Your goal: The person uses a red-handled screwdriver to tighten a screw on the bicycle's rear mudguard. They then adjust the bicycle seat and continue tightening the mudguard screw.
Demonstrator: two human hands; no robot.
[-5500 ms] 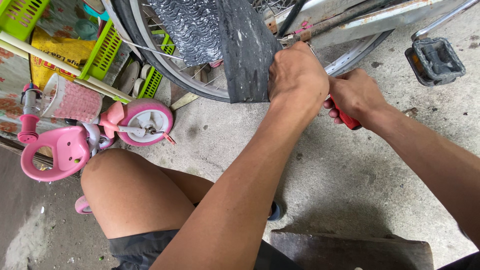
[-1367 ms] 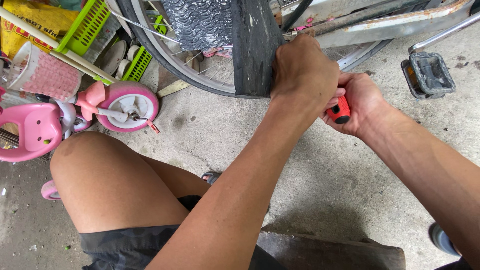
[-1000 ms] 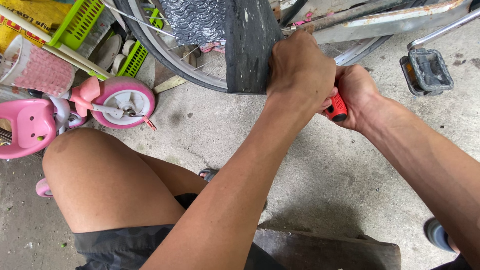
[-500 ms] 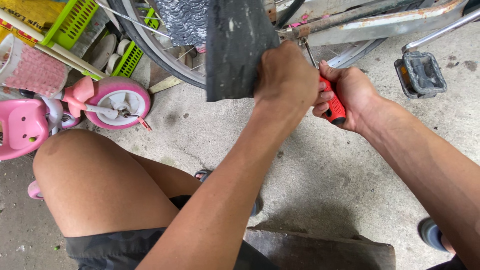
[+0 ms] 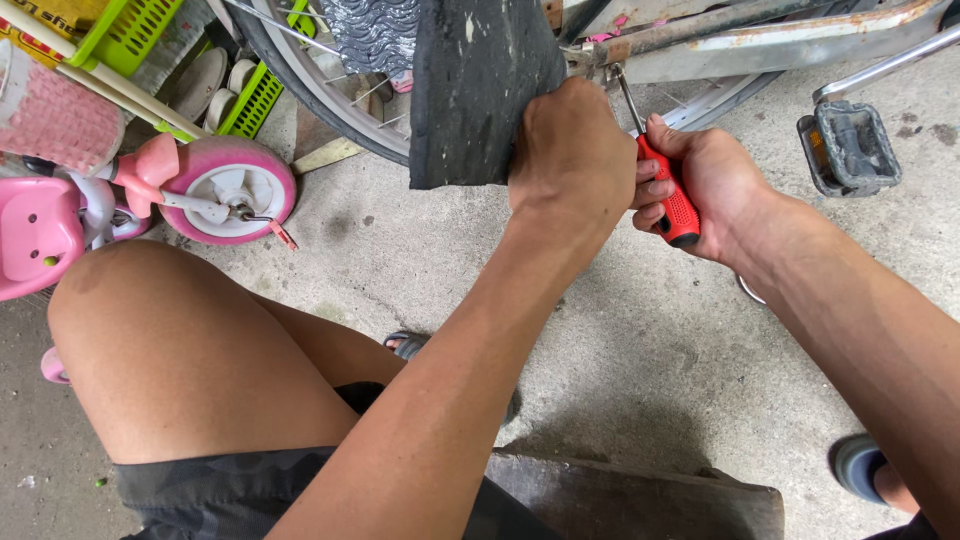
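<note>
A bare concrete floor (image 5: 640,340) fills the middle and the 5 o'clock part of the view, the widest open room, bounded at 6 o'clock by a dark slab edge (image 5: 640,495). At 12 o'clock a bicycle wheel (image 5: 330,95) curves behind a black rubber flap (image 5: 480,90), whose lower edge hangs free above the floor. A rusty frame tube (image 5: 760,45) runs toward 2 o'clock, with a grey pedal (image 5: 848,148) beneath it. At 9 o'clock stands a pink toy tricycle (image 5: 150,195), close to the knee. At 11 o'clock sit green plastic baskets (image 5: 130,35) beside a yellow package corner (image 5: 40,15).

The left hand (image 5: 570,160) is clenched on the flap's right edge. Just right of it, touching, the right hand (image 5: 705,185) is wrapped tight around a red-handled screwdriver (image 5: 672,205), its shaft angled up toward the frame.
</note>
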